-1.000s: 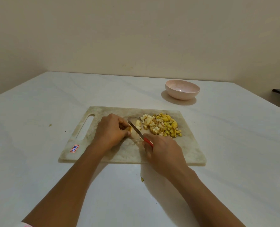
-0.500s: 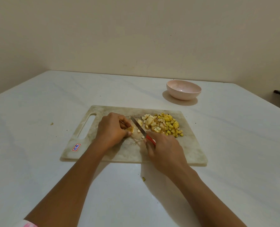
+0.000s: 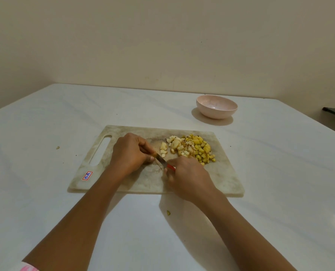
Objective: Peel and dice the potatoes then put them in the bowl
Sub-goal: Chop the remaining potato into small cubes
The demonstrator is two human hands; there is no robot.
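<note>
left hand (image 3: 130, 154): curled down on the board (image 3: 123, 182), fingertips pinching a small last potato piece (image 3: 154, 153); the piece is mostly hidden under the fingers
right hand (image 3: 190, 177): wrapped tight round the red handle of the knife (image 3: 160, 161), blade angled toward the left fingertips, edge at the piece
dice (image 3: 194, 149): heap on the far right part of the board, paler bits nearer the knife, yellower ones to the right; a few strays just beside it
bowl (image 3: 216, 109): pink, looks empty, on the table (image 3: 45, 192) beyond the board's far right corner, apart from it
handling: raw potato likely firm, wet, slippery; the remnant is small so it may skid or roll under the blade; best held by its far end, fingertips tucked back
dice handling: light, loose, will scatter; probably easier scooped with blade and palm, or board tipped over bowl, than picked singly
stage: dicing looks near done, transfer not yet begun
risk: blade very close to left fingers
</note>
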